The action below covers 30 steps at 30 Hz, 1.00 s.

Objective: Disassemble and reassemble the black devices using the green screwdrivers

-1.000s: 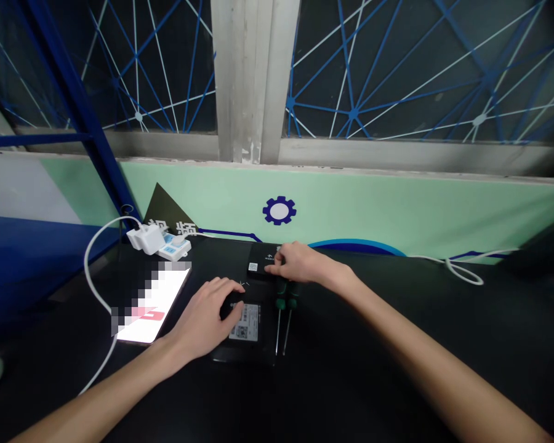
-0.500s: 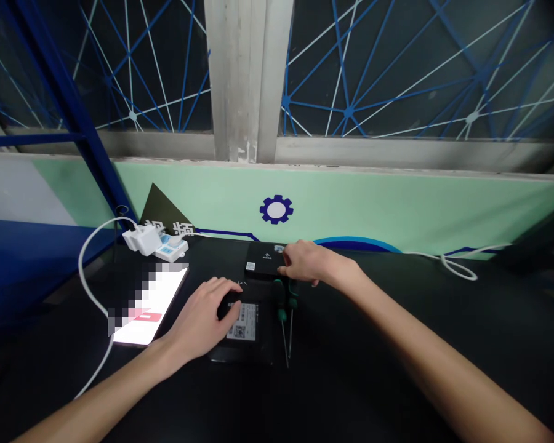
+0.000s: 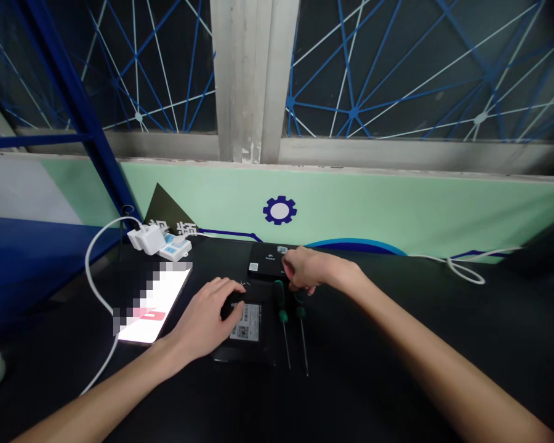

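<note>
My left hand rests with its thumb and fingers apart over the left side of a flat black device, which has a white printed label. Right of the device lie two screwdrivers with green-and-black handles. My right hand is closed at the handle end of the right screwdriver, its fingertips partly hidden. The left screwdriver lies close beside it, shafts pointing toward me. Behind them sits a black box with a small white code sticker. A few tiny screws lie between box and device.
A phone or tablet with a lit screen lies left of my left hand. Beyond it are a white power strip with a plugged-in adapter and a white cable. Another white cable lies along the wall at right.
The right screwdriver has shifted rightward with my right hand, so the two shafts now stand farther apart. My left hand stays on the device. The whole view has shifted slightly.
</note>
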### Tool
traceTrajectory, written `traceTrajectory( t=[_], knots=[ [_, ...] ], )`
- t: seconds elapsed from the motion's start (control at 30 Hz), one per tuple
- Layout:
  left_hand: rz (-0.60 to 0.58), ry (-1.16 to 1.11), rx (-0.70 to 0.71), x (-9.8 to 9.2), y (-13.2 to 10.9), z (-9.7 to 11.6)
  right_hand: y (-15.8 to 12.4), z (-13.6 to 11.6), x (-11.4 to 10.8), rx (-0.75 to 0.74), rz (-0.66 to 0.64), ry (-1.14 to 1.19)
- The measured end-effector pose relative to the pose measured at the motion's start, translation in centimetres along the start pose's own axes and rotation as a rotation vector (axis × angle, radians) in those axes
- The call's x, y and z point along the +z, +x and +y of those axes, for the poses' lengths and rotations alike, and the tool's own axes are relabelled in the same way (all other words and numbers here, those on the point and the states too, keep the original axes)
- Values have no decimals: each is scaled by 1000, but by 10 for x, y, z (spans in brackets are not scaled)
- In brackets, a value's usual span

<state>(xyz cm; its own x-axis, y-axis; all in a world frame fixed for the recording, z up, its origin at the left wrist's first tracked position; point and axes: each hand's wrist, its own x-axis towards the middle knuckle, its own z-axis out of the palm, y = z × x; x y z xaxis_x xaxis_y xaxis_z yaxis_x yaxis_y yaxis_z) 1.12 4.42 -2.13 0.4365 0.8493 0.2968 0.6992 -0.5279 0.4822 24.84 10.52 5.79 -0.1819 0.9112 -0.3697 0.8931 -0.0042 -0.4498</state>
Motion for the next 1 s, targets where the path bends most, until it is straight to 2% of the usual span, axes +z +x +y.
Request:
traceTrajectory(
  t=[0.1, 0.3, 0.4, 0.47, 0.53, 0.63, 0.83, 1.0],
  knots=[
    [22, 14, 13, 1, 0, 0, -1, -1, 1, 12, 3, 71],
    [57, 38, 31, 2, 1, 6, -5, -7, 7, -30, -15, -36],
    [68, 41, 26, 1, 2, 7, -7, -11, 8, -79, 79, -80],
    [67, 41, 28, 0, 3, 6, -11, -15, 7, -143, 168, -209],
    [77, 43, 26, -3, 5, 4, -17, -20, 7, -194, 201, -320],
    [99, 72, 2, -8, 8, -2, -30, -31, 9, -263, 145, -389],
    [62, 135, -60, -12, 10, -14, -53, -55, 22, -376, -142, -542],
    [14, 197, -120, -16, 11, -14, -56, -59, 36, -442, -143, -609]
  ],
)
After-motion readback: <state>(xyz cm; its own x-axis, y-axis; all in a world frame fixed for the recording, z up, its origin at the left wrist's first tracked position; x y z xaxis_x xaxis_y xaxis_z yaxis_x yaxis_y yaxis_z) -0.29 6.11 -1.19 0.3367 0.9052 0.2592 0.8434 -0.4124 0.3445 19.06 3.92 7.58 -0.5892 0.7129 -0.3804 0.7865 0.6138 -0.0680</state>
